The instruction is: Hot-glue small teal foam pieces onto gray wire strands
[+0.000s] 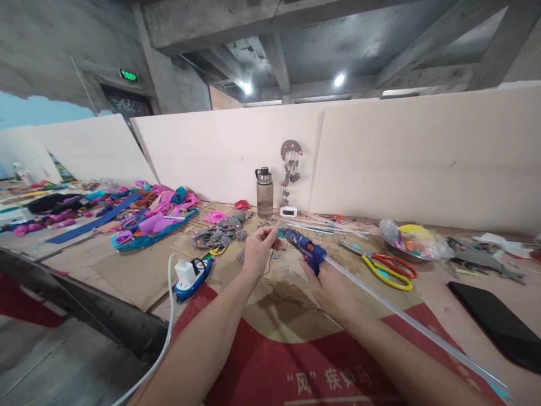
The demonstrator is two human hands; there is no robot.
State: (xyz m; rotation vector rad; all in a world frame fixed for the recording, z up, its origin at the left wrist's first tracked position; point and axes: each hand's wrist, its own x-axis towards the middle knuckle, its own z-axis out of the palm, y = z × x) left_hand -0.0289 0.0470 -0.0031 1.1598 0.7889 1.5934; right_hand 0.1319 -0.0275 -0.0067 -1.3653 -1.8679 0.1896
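My right hand (325, 282) is wrapped round a blue hot glue gun (310, 250). A long clear glue stick (380, 301) runs out of its back end over my right forearm. The gun's nozzle points left, close to the fingers of my left hand (261, 248). Those fingers are pinched together at a small piece, too hidden to name, and a thin cord hangs below them. Grey felt pieces with pink dots (217, 232) lie piled on the cardboard, beyond and left of my left hand.
A blue power strip (194, 282) with a white cable sits left. Behind stand a water bottle (265, 194) and a small white clock (288, 212), below a hanging grey moon ornament (291, 149). Scissors (386, 270), a metal bowl (412, 254) and a black phone (496, 321) lie right.
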